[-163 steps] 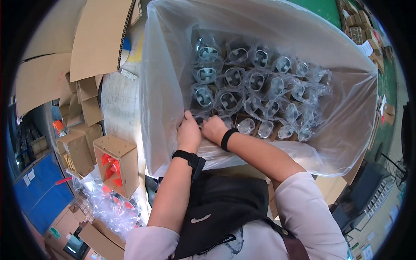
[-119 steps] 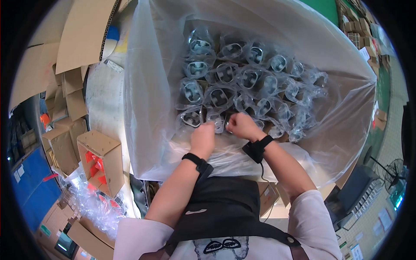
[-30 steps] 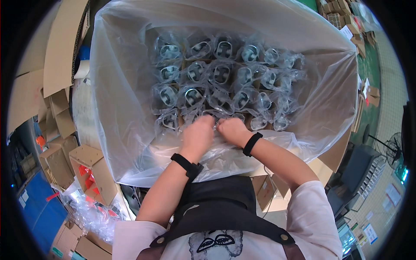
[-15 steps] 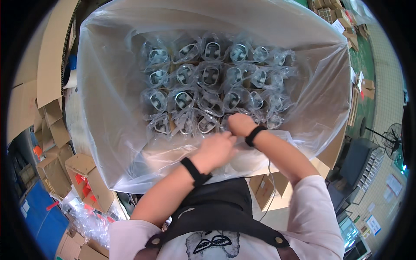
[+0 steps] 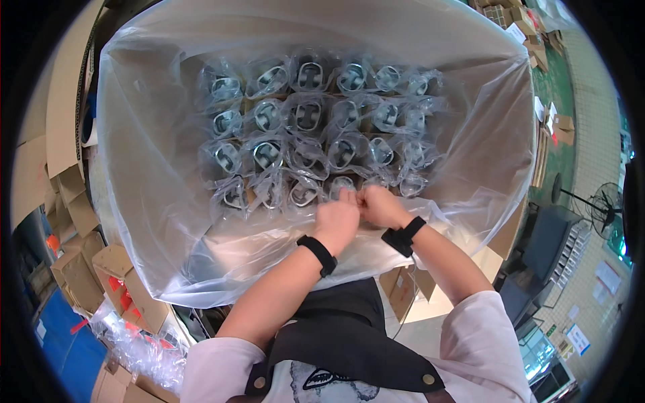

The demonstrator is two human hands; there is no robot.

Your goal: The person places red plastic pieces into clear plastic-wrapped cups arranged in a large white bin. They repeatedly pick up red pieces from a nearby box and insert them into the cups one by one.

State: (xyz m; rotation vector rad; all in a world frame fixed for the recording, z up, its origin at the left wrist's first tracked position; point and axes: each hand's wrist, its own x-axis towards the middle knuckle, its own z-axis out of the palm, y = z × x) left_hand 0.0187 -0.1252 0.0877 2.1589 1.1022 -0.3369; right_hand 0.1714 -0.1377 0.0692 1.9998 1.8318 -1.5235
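Note:
Several metal parts that look like engine pistons (image 5: 304, 193), each in a clear plastic bag, stand in rows inside a large carton lined with a clear plastic sheet (image 5: 151, 168). Both my hands are at the nearest row, over one bagged piston (image 5: 342, 183) right of the middle. My left hand (image 5: 338, 218) has its fingers pinched together at that piston's bag. My right hand (image 5: 384, 207) is close beside it, fingers curled in, also at the bag's film. The fingertips hide part of the film, and the piston's lower part is out of sight.
Brown card dividers show between the pistons. Opened cartons (image 5: 114, 269) and crumpled clear film (image 5: 134, 342) lie at the left. A black fan (image 5: 598, 205) and a grey cabinet (image 5: 554, 238) stand at the right. The liner's near edge hangs over the carton rim before my apron.
My left hand has moved forward to the bagged piston. My right hand has shifted slightly right relative to the rows, uncovering the piston. The view has drifted, so the carton sits further left.

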